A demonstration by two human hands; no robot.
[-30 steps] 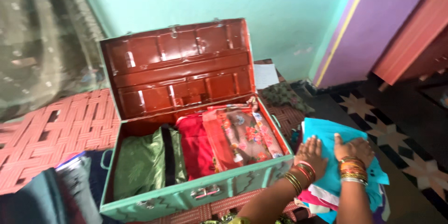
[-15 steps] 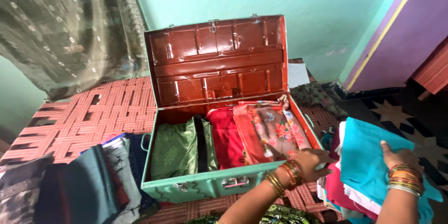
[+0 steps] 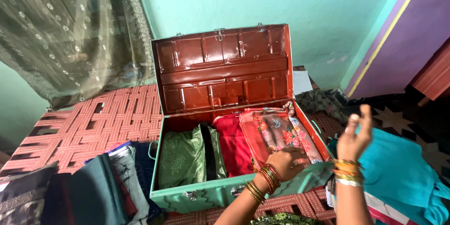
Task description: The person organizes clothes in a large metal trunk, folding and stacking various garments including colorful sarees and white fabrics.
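Observation:
An open metal trunk (image 3: 206, 196), green outside with a red-brown lid standing upright, sits on a woven red cot. Inside lie folded clothes: a green piece (image 3: 180, 154), a red piece (image 3: 232, 143) and a floral packet in clear wrap (image 3: 276, 131). My left hand (image 3: 285, 161), wrist full of bangles, rests inside the trunk on the near end of the floral packet. My right hand (image 3: 354, 136) is raised in the air to the right of the trunk, fingers loosely apart, holding nothing. Below it lies a folded turquoise cloth (image 3: 398, 173).
Dark folded clothes (image 3: 93, 187) are stacked on the cot left of the trunk. A sheer patterned curtain (image 3: 65, 32) hangs at the back left. A turquoise wall stands behind, a purple wall (image 3: 412, 23) at right, with a patterned floor below it.
The view swung right and closer. My left hand moved from the turquoise cloth into the trunk onto the floral packet. My right hand lifted off the turquoise cloth into the air.

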